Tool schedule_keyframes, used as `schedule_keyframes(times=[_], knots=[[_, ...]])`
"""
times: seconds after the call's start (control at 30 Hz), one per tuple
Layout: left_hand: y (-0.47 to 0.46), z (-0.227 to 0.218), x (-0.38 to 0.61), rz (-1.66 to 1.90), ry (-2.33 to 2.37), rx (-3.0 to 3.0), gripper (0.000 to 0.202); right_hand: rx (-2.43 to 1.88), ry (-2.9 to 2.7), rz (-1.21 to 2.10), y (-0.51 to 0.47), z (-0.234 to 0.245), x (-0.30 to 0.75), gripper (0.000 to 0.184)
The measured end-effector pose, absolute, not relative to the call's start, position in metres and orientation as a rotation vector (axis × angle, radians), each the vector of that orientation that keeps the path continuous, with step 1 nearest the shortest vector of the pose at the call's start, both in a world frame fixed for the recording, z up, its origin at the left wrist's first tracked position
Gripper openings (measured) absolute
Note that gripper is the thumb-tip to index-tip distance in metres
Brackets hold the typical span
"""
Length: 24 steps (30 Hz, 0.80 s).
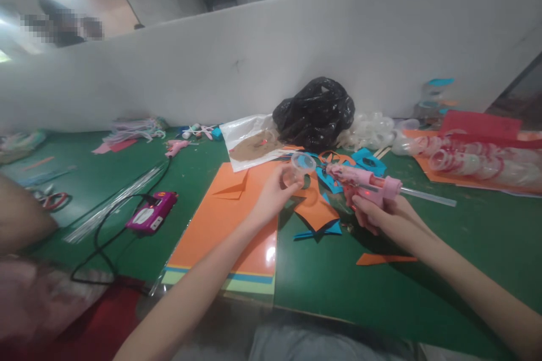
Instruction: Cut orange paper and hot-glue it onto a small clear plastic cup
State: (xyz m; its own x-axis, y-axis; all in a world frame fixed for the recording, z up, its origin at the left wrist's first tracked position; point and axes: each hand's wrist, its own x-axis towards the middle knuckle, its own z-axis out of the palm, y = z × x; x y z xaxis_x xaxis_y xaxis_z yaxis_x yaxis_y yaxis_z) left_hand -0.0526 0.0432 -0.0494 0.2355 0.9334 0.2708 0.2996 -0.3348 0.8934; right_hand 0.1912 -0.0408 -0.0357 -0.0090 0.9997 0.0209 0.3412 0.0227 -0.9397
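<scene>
My left hand (283, 185) is closed around a small clear plastic cup (304, 163), its round rim facing up. A pink hot glue gun (364, 183) is gripped in my right hand (372, 211), nozzle pointing left toward the cup, with a red light lit on its side. From the back of the gun sticks a translucent glue stick (428, 197). Beneath both hands lie cut scraps of orange paper (317, 211) and blue paper (368, 162). A stack of orange sheets (228, 225) lies under my left forearm.
A black plastic bag (315, 113) stands at the back beside brown grains on a white sheet (249, 144). Rows of clear cups (483, 159) lie right. Left are a purple power box (152, 213) with black cable, another pink glue gun (175, 148), and a person's arm (21, 208).
</scene>
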Motion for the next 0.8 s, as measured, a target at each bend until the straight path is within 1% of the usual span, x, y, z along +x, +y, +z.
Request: schedule_keyframes(times=[0.1, 0.2, 0.37, 0.63, 0.8], knots=[[0.044, -0.052, -0.054, 1.102, 1.155, 1.860, 0.030, -1.406, -1.453, 1.115, -0.042, -0.034, 0.189, 0.069], [0.044, -0.053, -0.054, 1.095, 1.175, 1.881, 0.031, -1.411, -1.489, 1.129, -0.042, -0.034, 0.189, 0.071], [0.043, -0.050, -0.053, 1.090, 1.174, 1.862, 0.033, -1.496, -1.551, 1.092, -0.042, -0.036, 0.193, 0.069], [0.043, -0.049, -0.052, 1.100, 1.174, 1.865, 0.032, -1.515, -1.556, 1.081, -0.040, -0.043, 0.195, 0.058], [0.042, -0.048, -0.052, 1.084, 1.172, 1.860, 0.032, -1.533, -1.541, 1.079, -0.040, -0.048, 0.195, 0.060]])
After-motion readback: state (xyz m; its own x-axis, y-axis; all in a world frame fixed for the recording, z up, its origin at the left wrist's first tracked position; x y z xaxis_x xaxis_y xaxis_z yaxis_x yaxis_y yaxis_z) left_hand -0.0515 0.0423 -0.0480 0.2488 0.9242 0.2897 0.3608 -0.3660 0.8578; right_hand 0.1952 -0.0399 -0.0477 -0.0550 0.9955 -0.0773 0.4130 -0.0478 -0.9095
